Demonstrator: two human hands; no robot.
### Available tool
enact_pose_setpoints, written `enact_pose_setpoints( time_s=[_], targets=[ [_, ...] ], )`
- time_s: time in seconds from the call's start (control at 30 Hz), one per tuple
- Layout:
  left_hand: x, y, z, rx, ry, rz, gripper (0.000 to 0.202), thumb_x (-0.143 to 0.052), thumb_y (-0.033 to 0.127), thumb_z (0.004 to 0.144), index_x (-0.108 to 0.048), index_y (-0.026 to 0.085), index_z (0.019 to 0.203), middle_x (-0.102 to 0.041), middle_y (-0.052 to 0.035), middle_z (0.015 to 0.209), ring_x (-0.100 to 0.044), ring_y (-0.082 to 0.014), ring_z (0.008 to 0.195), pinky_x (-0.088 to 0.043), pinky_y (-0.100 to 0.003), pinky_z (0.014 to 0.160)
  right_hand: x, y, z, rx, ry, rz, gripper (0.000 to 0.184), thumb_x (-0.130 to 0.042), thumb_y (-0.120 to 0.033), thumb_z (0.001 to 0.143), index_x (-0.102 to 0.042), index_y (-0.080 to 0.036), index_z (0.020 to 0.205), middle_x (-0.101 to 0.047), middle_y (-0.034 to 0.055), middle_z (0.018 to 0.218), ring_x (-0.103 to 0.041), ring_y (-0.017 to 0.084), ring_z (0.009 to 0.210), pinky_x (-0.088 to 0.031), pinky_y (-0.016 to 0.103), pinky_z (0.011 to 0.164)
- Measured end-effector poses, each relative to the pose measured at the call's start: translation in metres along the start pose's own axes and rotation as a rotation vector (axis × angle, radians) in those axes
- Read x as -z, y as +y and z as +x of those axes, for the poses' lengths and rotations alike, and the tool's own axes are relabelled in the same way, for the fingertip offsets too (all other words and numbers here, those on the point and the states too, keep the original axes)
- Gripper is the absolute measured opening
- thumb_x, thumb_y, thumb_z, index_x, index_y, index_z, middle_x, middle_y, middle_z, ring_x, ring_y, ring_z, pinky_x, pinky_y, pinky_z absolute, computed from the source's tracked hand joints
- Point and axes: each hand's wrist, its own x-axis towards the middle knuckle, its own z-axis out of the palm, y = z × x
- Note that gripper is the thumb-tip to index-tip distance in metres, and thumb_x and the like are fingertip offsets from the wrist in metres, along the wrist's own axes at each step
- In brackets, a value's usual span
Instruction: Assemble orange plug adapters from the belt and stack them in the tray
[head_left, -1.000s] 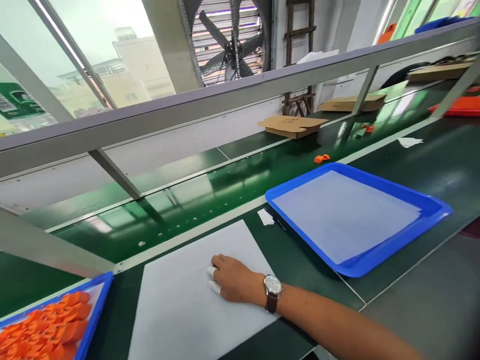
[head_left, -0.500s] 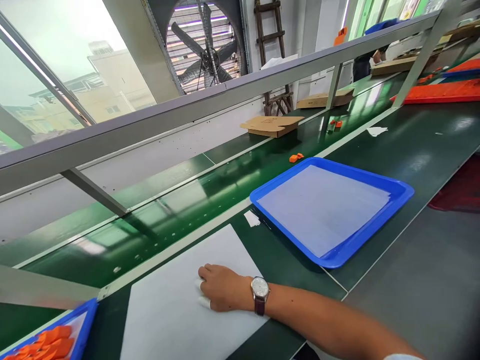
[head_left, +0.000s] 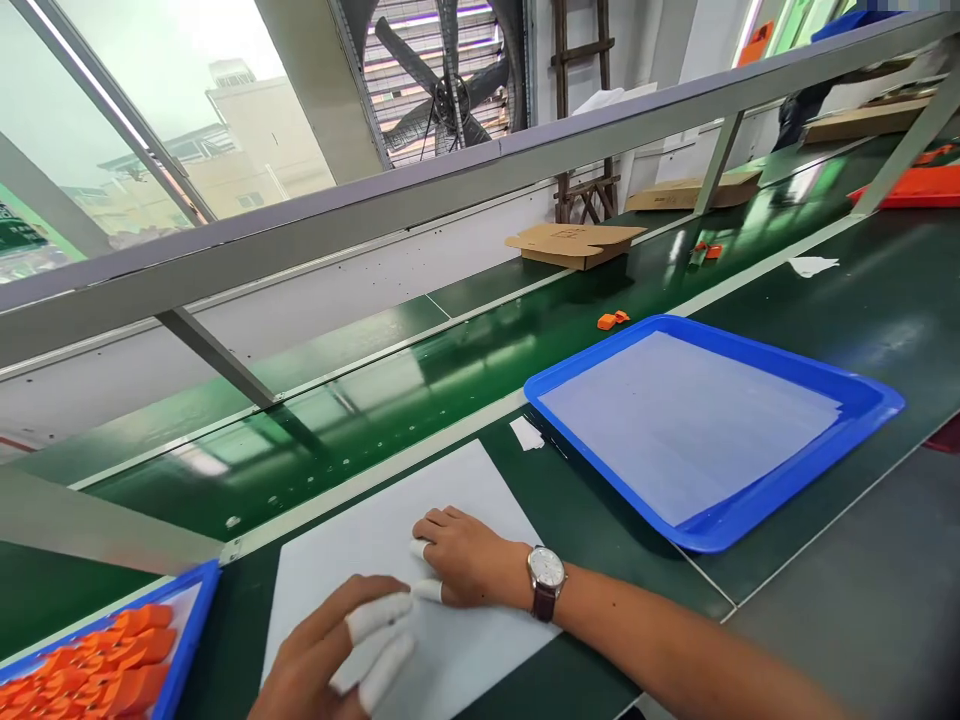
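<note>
My right hand (head_left: 463, 556), with a wristwatch (head_left: 545, 580) on its wrist, rests on a white sheet of paper (head_left: 352, 560) on the green table. Its fingers are curled under and wear white finger cots; I cannot make out anything in them. My left hand (head_left: 337, 650) comes in from the bottom edge and lies over the same sheet just left of the right hand. Its fingers are stretched out with white cots on the tips and hold nothing.
A blue tray (head_left: 862, 425) lined with white paper sits to the right. Another blue tray (head_left: 191, 625) with several orange parts (head_left: 97, 665) is at the bottom left. A green conveyor belt (head_left: 450, 370) carries cardboard boxes (head_left: 574, 243) and stray orange pieces (head_left: 611, 320).
My left hand has come into view over the sheet from below. The right hand stays on the paper. The view swung left, then back right.
</note>
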Motion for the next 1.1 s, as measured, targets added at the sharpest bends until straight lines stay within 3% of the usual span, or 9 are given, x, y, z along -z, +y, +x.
enact_pose_setpoints(
  time_s=[0.13, 0.23, 0.47, 0.63, 0.8, 1.1],
  targets=[
    [-0.051, -0.037, 0.013, -0.034, 0.002, 0.126, 0.037, -0.045, -0.001, 0.074, -0.065, 0.021, 0.095, -0.071, -0.0079, 0.112, -0.073, -0.0211, 0.092, -0.064, -0.031, 0.073, 0.006, 0.001, -0.001, -0.009, 0.000, 0.030, 0.041, -0.054, -0.051, 0.097, -0.069, -0.013, 0.104, -0.064, 0.0099, 0.116, -0.053, 0.025, 0.104, -0.045, 0.040, 0.092],
    [-0.070, -0.046, 0.010, -0.004, -0.042, 0.128, 0.041, -0.040, -0.007, 0.060, -0.060, 0.019, 0.085, -0.069, -0.0112, 0.114, -0.071, -0.0243, 0.099, -0.064, -0.036, 0.076, 0.009, -0.003, 0.000, -0.039, -0.006, 0.021, 0.040, -0.052, -0.049, 0.099, -0.068, -0.013, 0.108, -0.063, 0.0100, 0.117, -0.053, 0.026, 0.105, -0.045, 0.040, 0.093],
    [-0.069, -0.043, -0.001, 0.068, -0.032, -0.009, 0.048, -0.040, -0.012, 0.063, -0.060, 0.020, 0.093, -0.063, -0.0100, 0.123, -0.063, -0.0260, 0.115, -0.062, -0.044, 0.091, 0.000, -0.015, -0.002, -0.088, -0.066, 0.022, 0.024, -0.053, -0.032, 0.099, -0.069, -0.015, 0.095, -0.060, 0.0117, 0.120, -0.051, 0.028, 0.110, -0.048, 0.043, 0.092],
    [-0.068, -0.041, -0.002, 0.066, -0.012, -0.027, 0.041, -0.043, -0.012, 0.075, -0.062, 0.019, 0.095, -0.064, -0.0094, 0.123, -0.061, -0.0256, 0.117, -0.060, -0.045, 0.095, -0.014, -0.016, -0.007, -0.062, -0.010, -0.007, 0.007, -0.060, -0.014, 0.087, -0.066, -0.016, 0.085, -0.057, 0.0134, 0.127, -0.049, 0.032, 0.115, -0.049, 0.047, 0.093],
    [-0.080, -0.044, -0.010, 0.075, 0.031, 0.051, 0.018, -0.055, 0.002, 0.089, -0.065, 0.015, 0.096, -0.066, -0.0133, 0.123, -0.060, -0.0300, 0.121, -0.060, -0.049, 0.097, -0.022, -0.018, -0.010, -0.048, 0.060, -0.010, 0.010, -0.058, -0.009, 0.084, -0.066, -0.016, 0.084, -0.058, 0.0146, 0.127, -0.049, 0.033, 0.114, -0.051, 0.051, 0.093],
    [-0.091, -0.046, -0.018, 0.090, 0.127, 0.091, 0.030, -0.045, -0.006, 0.083, -0.067, 0.015, 0.087, -0.067, -0.0103, 0.131, -0.055, -0.0280, 0.134, -0.055, -0.045, 0.106, -0.030, -0.017, -0.019, -0.105, -0.069, 0.030, 0.020, -0.062, -0.007, 0.075, -0.070, -0.018, 0.090, -0.059, 0.0134, 0.134, -0.049, 0.035, 0.122, -0.046, 0.055, 0.104]
  ],
)
